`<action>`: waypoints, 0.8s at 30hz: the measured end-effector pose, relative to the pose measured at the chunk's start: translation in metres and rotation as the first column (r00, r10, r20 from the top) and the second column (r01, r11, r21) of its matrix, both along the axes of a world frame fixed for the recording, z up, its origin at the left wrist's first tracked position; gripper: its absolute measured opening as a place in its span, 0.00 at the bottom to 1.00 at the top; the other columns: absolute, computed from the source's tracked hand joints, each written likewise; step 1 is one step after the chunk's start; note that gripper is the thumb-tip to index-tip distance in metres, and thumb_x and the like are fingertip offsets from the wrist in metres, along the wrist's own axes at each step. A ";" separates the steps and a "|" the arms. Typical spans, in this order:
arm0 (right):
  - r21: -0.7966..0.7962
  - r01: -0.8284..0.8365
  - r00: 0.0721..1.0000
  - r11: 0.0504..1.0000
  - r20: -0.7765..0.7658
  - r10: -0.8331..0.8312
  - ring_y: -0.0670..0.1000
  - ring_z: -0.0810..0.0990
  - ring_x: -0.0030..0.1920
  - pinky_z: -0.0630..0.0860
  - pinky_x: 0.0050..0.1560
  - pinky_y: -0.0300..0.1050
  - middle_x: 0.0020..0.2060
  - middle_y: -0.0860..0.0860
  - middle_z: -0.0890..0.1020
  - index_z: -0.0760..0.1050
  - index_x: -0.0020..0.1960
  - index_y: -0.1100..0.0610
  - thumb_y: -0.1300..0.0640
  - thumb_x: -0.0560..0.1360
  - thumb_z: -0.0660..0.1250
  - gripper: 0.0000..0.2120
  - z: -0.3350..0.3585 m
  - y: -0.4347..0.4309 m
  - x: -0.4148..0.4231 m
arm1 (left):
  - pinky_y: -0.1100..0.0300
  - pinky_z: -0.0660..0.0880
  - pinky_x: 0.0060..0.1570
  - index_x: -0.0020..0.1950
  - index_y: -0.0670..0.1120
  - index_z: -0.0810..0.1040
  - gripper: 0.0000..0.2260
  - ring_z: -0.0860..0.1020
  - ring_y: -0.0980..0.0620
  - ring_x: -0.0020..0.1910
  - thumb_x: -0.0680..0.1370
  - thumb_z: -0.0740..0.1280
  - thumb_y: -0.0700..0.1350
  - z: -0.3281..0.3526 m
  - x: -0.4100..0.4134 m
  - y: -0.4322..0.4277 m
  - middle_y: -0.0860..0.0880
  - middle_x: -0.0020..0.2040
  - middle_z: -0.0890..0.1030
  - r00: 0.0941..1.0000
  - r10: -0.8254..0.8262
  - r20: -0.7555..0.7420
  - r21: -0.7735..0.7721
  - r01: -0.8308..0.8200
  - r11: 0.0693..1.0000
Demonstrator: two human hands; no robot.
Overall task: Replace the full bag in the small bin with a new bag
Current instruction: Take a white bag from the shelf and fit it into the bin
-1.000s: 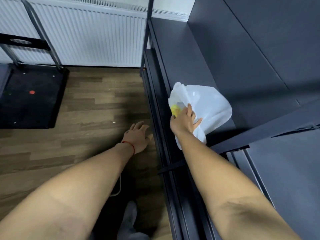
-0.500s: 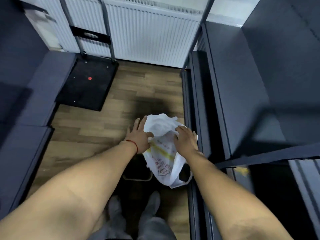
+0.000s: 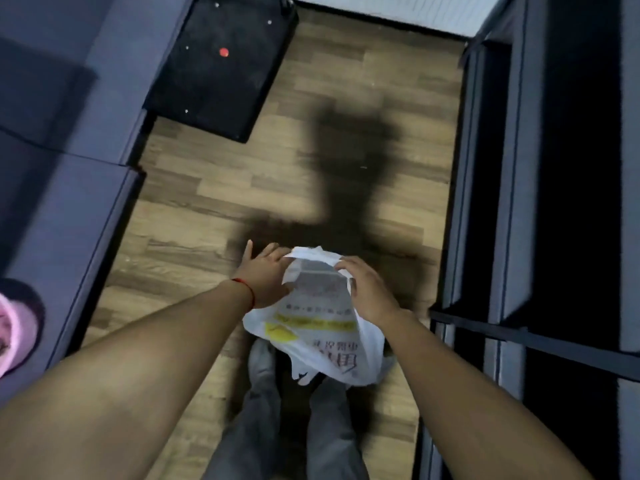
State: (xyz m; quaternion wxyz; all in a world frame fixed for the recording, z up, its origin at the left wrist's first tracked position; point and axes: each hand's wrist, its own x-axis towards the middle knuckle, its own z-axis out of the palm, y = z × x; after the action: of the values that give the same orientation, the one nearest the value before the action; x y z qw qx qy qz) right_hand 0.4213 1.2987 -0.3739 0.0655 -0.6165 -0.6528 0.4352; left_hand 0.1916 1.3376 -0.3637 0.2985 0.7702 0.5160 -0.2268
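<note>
A white plastic bag (image 3: 322,327) with a yellow band and dark print hangs in front of me, above my legs. My left hand (image 3: 265,277) holds its upper left edge; a red string circles that wrist. My right hand (image 3: 367,292) grips the upper right edge. Between the two hands the bag's mouth is pulled slightly apart. The small bin is not in view.
Wooden floor (image 3: 207,209) stretches ahead. A dark grey sofa (image 3: 62,161) runs along the left, with a pink object (image 3: 14,327) at its near edge. A black platform (image 3: 221,64) lies at the back. Dark shelving (image 3: 540,202) lines the right side. My grey trouser legs (image 3: 294,420) are below.
The bag came off the right shelf into both hands over the floor. My view has tilted down and the bag's mouth is now held between the hands.
</note>
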 end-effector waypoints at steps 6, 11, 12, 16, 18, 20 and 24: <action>0.020 -0.003 0.998 1.000 0.065 0.002 0.53 0.68 0.70 0.69 0.70 0.54 0.70 0.49 0.69 0.69 0.69 0.51 0.69 0.73 0.64 0.27 -0.091 0.012 0.009 | 0.38 0.49 0.75 0.77 0.50 0.55 0.31 0.58 0.45 0.76 0.78 0.62 0.55 -0.089 0.015 -0.006 0.48 0.79 0.55 0.994 0.113 0.004 -0.015 -0.113 0.994; 0.073 -0.025 0.992 0.997 0.122 0.016 0.57 0.67 0.71 0.67 0.70 0.55 0.73 0.53 0.67 0.65 0.74 0.54 0.65 0.76 0.64 0.28 -0.143 -0.002 0.024 | 0.40 0.51 0.75 0.78 0.49 0.51 0.32 0.60 0.44 0.75 0.79 0.61 0.54 -0.140 0.021 -0.003 0.49 0.80 0.50 0.994 0.109 0.010 -0.010 -0.109 0.994; 0.060 -0.042 0.989 0.997 0.145 0.033 0.58 0.67 0.71 0.66 0.70 0.54 0.74 0.53 0.65 0.64 0.75 0.53 0.63 0.76 0.65 0.28 -0.150 -0.007 0.027 | 0.41 0.53 0.75 0.78 0.49 0.52 0.32 0.61 0.43 0.74 0.78 0.62 0.54 -0.148 0.022 -0.003 0.49 0.79 0.50 0.995 0.100 0.007 -0.002 -0.100 0.995; -0.035 -0.103 0.952 0.994 0.286 0.109 0.60 0.62 0.74 0.61 0.72 0.56 0.77 0.55 0.57 0.65 0.73 0.45 0.52 0.77 0.65 0.25 -0.180 -0.015 0.046 | 0.42 0.60 0.70 0.76 0.49 0.58 0.30 0.62 0.42 0.72 0.76 0.64 0.49 -0.183 0.024 0.008 0.49 0.78 0.51 0.997 0.065 -0.036 0.031 -0.064 0.997; -0.124 -0.090 0.953 0.988 0.279 0.122 0.60 0.61 0.74 0.59 0.74 0.57 0.76 0.55 0.59 0.70 0.68 0.42 0.48 0.77 0.64 0.19 -0.193 -0.015 0.053 | 0.41 0.66 0.66 0.75 0.49 0.60 0.28 0.62 0.40 0.70 0.76 0.64 0.45 -0.198 0.028 0.010 0.48 0.77 0.52 0.998 0.055 -0.031 0.028 -0.054 0.998; -0.197 -0.080 0.971 0.977 0.206 0.121 0.60 0.68 0.68 0.64 0.69 0.56 0.70 0.54 0.67 0.68 0.65 0.43 0.48 0.77 0.64 0.16 -0.202 -0.015 0.058 | 0.42 0.71 0.61 0.75 0.47 0.60 0.29 0.64 0.38 0.68 0.75 0.64 0.40 -0.213 0.032 0.010 0.46 0.77 0.54 0.999 0.037 -0.003 0.039 -0.037 0.999; -0.302 -0.099 0.981 0.948 0.131 0.144 0.55 0.75 0.45 0.69 0.44 0.47 0.60 0.56 0.74 0.59 0.63 0.45 0.56 0.78 0.63 0.18 -0.212 -0.021 0.060 | 0.46 0.73 0.58 0.75 0.43 0.62 0.29 0.67 0.37 0.66 0.73 0.64 0.37 -0.231 0.026 0.003 0.42 0.76 0.57 0.998 -0.063 -0.026 0.054 0.064 0.996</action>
State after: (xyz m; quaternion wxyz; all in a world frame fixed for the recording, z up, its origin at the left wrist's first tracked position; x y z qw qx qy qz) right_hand 0.4813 1.2780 -0.5860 -0.1038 -0.6092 -0.6207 0.4826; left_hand 0.2176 1.3409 -0.5943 0.2637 0.7913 0.5008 -0.2311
